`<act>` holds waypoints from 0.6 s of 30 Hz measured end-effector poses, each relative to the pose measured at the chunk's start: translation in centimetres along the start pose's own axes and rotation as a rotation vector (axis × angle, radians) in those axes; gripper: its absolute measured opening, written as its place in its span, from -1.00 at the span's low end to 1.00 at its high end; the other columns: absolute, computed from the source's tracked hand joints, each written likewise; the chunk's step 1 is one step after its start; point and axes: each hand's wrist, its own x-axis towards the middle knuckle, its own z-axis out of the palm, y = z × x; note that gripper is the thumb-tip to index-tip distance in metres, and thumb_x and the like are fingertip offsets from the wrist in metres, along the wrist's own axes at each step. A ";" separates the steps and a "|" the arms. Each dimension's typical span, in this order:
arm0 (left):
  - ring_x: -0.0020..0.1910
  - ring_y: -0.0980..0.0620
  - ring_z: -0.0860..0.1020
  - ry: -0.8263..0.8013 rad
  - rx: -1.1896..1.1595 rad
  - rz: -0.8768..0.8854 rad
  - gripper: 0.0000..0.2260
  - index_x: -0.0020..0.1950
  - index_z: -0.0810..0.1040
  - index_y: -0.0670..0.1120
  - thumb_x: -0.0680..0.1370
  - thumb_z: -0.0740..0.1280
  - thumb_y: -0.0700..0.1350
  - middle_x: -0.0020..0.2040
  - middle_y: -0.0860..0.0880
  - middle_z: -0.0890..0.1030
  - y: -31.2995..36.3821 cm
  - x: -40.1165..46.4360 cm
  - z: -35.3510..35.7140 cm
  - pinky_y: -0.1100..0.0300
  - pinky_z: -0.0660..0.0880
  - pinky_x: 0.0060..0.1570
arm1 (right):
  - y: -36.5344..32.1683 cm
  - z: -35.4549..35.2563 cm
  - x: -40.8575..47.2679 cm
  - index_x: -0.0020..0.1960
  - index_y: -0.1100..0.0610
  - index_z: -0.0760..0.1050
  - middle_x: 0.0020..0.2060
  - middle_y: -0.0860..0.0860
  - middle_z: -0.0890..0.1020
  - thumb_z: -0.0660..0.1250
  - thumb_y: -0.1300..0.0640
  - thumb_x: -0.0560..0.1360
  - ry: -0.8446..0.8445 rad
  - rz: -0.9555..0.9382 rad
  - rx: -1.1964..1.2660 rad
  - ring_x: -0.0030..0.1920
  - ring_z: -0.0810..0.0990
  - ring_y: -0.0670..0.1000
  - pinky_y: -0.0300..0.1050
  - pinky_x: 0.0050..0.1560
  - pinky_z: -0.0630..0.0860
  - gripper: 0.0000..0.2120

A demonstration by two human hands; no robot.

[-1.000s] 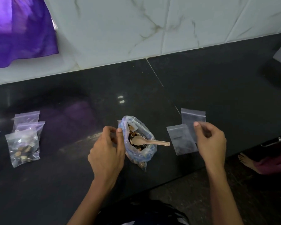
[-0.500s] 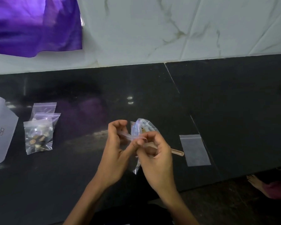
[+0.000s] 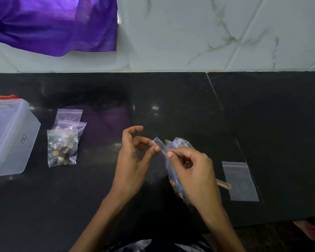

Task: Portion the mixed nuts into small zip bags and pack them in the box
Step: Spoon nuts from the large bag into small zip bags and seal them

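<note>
Fingers of the left hand (image 3: 133,160) and right hand (image 3: 193,170) pinch the top edge of a small clear empty zip bag (image 3: 159,148) between them, above the black stone counter (image 3: 262,115). At the counter's far left stands a translucent plastic box (image 3: 11,142); just right of it lie 3 small filled zip bags (image 3: 64,142). The blue plastic bag of mixed nuts (image 3: 178,144) sits behind the right hand, a beige spoon handle (image 3: 224,184) poking out. Right of that, another flat clear zip bag (image 3: 240,180) lies on the counter.

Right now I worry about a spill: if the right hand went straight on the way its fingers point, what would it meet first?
Probably the small empty zip bag it pinches, then the left hand just beyond, though depth is unclear.
</note>
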 end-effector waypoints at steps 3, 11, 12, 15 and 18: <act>-0.15 0.21 0.42 0.195 0.165 -0.048 -0.75 -0.09 0.40 0.08 0.41 0.47 0.01 -0.14 0.18 0.47 0.1 -0.1 0.0 0.44 0.35 -0.19 | -0.2 0.6 0.3 -0.15 -0.05 0.64 -0.30 -0.22 0.66 0.43 0.11 0.43 0.039 0.146 0.124 -0.17 0.62 -0.24 -0.35 -0.16 0.52 -0.94; -0.22 0.14 0.67 0.007 -0.216 -0.235 -0.83 -0.15 0.67 -0.12 0.41 0.45 -0.03 -0.24 0.02 0.71 0.5 -1.6 0.3 0.39 0.53 -0.21 | -0.8 2.4 -0.7 -0.25 0.05 0.66 -0.34 -0.08 0.69 0.53 0.20 0.31 0.073 0.172 0.285 -0.25 0.67 -0.12 -0.31 -0.22 0.56 -0.91; -0.23 0.15 0.67 0.006 -0.213 -0.224 -0.88 -0.16 0.68 -0.12 0.45 0.44 -0.08 -0.25 0.02 0.71 0.3 -1.6 0.2 0.40 0.52 -0.21 | -0.8 2.6 -0.7 -0.25 0.06 0.66 -0.34 -0.07 0.69 0.53 0.21 0.31 0.039 0.180 0.286 -0.25 0.67 -0.13 -0.32 -0.22 0.56 -0.92; -0.20 0.12 0.68 -0.058 -0.213 -0.190 -0.87 -0.14 0.69 -0.13 0.52 0.37 -0.15 -0.23 0.01 0.71 0.0 -1.7 -0.1 0.35 0.54 -0.18 | -1.0 2.5 -0.5 -0.25 0.08 0.65 -0.34 -0.07 0.70 0.51 0.18 0.34 -0.104 0.220 0.277 -0.28 0.67 -0.14 -0.35 -0.27 0.53 -0.95; -0.19 0.12 0.68 -0.138 -0.234 -0.158 -0.84 -0.10 0.70 -0.13 0.51 0.34 -0.12 -0.22 0.01 0.72 0.1 -1.9 -0.3 0.32 0.56 -0.18 | -0.7 2.0 0.0 -0.21 0.16 0.65 -0.30 0.00 0.70 0.49 0.12 0.35 -0.214 0.339 0.301 -0.26 0.67 -0.09 -0.30 -0.32 0.55 -0.89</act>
